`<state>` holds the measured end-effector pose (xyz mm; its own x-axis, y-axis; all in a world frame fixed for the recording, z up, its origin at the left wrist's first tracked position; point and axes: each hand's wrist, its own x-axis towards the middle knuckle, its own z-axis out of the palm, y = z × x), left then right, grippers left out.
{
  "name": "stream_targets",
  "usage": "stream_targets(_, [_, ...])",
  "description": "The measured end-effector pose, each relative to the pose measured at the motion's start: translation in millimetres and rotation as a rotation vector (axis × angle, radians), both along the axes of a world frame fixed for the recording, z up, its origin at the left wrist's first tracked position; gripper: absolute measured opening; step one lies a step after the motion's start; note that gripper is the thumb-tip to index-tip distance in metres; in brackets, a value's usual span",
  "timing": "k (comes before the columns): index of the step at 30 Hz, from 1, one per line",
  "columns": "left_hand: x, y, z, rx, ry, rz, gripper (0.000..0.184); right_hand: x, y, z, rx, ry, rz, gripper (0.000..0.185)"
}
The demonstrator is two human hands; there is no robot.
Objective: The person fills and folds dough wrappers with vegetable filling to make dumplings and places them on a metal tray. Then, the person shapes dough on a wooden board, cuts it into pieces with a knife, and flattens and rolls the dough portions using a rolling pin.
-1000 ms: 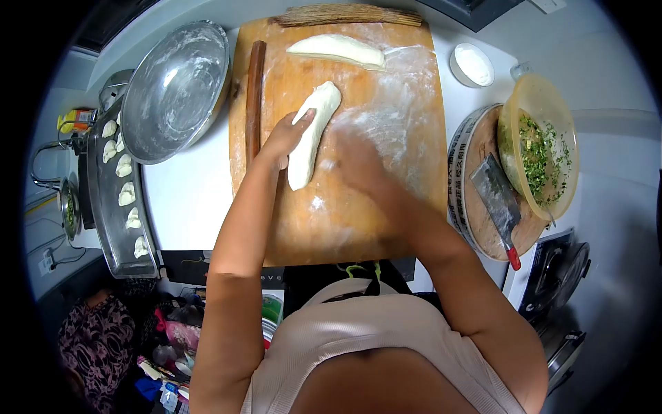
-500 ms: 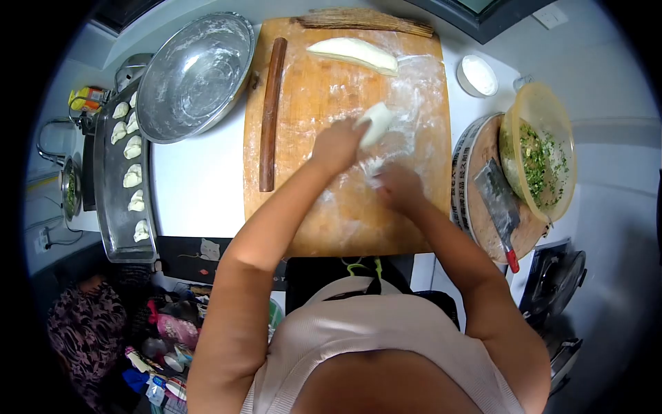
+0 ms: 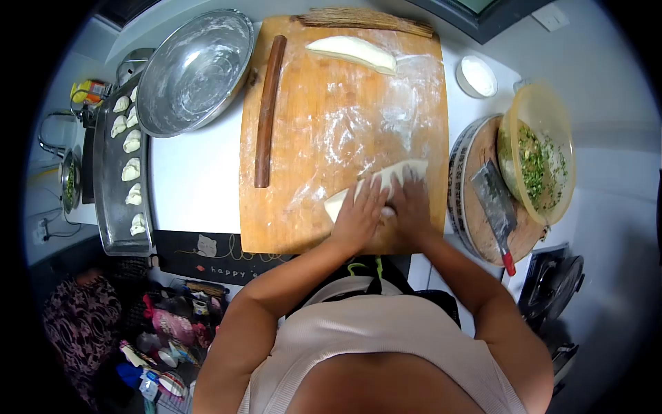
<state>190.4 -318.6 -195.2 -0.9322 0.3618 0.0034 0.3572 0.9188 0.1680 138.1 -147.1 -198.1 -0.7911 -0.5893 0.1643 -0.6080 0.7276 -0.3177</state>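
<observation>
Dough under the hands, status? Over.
Left hand, right hand: both on near dough. Lies slanted across board's near right. Pin, far dough clear of hands.

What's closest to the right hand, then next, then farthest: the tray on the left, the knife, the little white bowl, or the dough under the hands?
Nearest to the right hand first, in the head view:
1. Dough, directly under it
2. Knife, to its right
3. White bowl, ahead and right
4. Tray, far left

Pale wall (image 3: 610,90) at right; dark frame (image 3: 470,26) above; white countertop (image 3: 196,183).
</observation>
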Motion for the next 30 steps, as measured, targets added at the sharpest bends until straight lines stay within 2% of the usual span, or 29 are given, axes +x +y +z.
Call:
stream_targets(2, [-5.6, -5.8, -0.2, 0.163, -0.114, -0.032, 0.088, -13.8, -6.2, -12.5, 0.062, 0.038, -0.052, 0.071])
stream_targets(4, [-54.5, -27.6, 25.0, -0.189, -0.111, 0.053, 0.092, -56.0, -43.5, -4.5, 0.191, 0.018, -0.154, 0.073])
stream_targets(6, [-110.2, -60.2, 37.5, -0.176, -0.195, 0.112, 0.095, -116.4, -82.2, -7.5, 0.261, 0.076, -0.189, 0.073])
stream_targets(8, [-151.7, -88.7, 29.4, -0.197, -0.093, 0.135, 0.092, -156.5, -105.9, -4.2, 0.174, 0.260, -0.141, 0.066])
stream_targets(10, [-172.8, -98.4, 31.1, -0.193, -0.062, 0.161, 0.091, -170.5, -108.6, -8.8, 0.120, 0.272, -0.014, 0.061])
stream_targets(11, [-172.4, -102.4, 31.0, -0.191, -0.051, 0.174, 0.090, -170.2, -108.6, -11.1, 0.092, 0.272, 0.050, 0.059])
stream_targets(12, [-157.7, -95.5, 12.3, -0.100, 0.106, 0.123, 0.088, -157.9, -99.8, -13.3, 0.109, 0.141, 0.125, 0.057])
stream_targets(13, [-130.3, -85.1, -7.4, 0.139, 0.158, 0.050, 0.087, -138.3, -82.4, -9.7, 0.188, 0.059, 0.174, 0.059])
stream_targets(14, [-95.7, -62.9, 18.2, 0.134, -0.159, 0.108, 0.088, -114.1, -61.6, -2.5, 0.267, -0.017, 0.222, 0.062])
stream_targets(15, [-62.3, -51.6, 3.0, -0.028, -0.029, 0.065, 0.091, -86.8, -39.4, -1.5, 0.192, 0.043, 0.244, 0.064])
stream_targets(16, [-37.2, -39.9, 26.5, -0.165, -0.191, 0.050, 0.092, -58.4, -19.4, -2.2, 0.117, 0.102, 0.262, 0.066])
stream_targets(17, [-8.0, -31.6, 25.2, -0.060, -0.193, 0.060, 0.092, -26.7, -2.5, 2.4, 0.142, 0.007, 0.233, 0.067])
stream_targets(18, [7.7, -26.3, 32.1, -0.057, -0.234, 0.058, 0.095, -10.2, 4.0, 7.5, 0.167, -0.087, 0.207, 0.068])
stream_targets(21, [-29.0, -31.4, 17.4, -0.164, -0.185, 0.180, 0.104, -35.3, -11.3, -7.4, 0.106, 0.049, 0.166, 0.070])
stream_targets(22, [-56.1, -39.6, 34.2, -0.236, -0.245, 0.248, 0.107, -64.6, -29.1, -1.6, 0.059, 0.138, 0.123, 0.069])
stream_targets(24, [-108.5, -66.7, 37.3, -0.231, -0.297, 0.303, 0.105, -125.4, -62.7, 4.7, 0.250, 0.048, 0.045, 0.065])
stream_targets(26, [-140.9, -94.9, 20.7, -0.120, -0.099, 0.320, 0.100, -171.3, -78.7, -13.6, 0.139, 0.241, 0.001, 0.059])
stream_targets(27, [-147.7, -104.0, 18.2, -0.090, -0.017, 0.300, 0.097, -173.2, -75.6, -14.6, 0.130, 0.212, 0.066, 0.059])
stream_targets(30, [-110.7, -104.7, 9.9, 0.188, -0.219, 0.084, 0.087, -165.2, -39.3, -13.0, 0.088, 0.043, 0.242, 0.059])
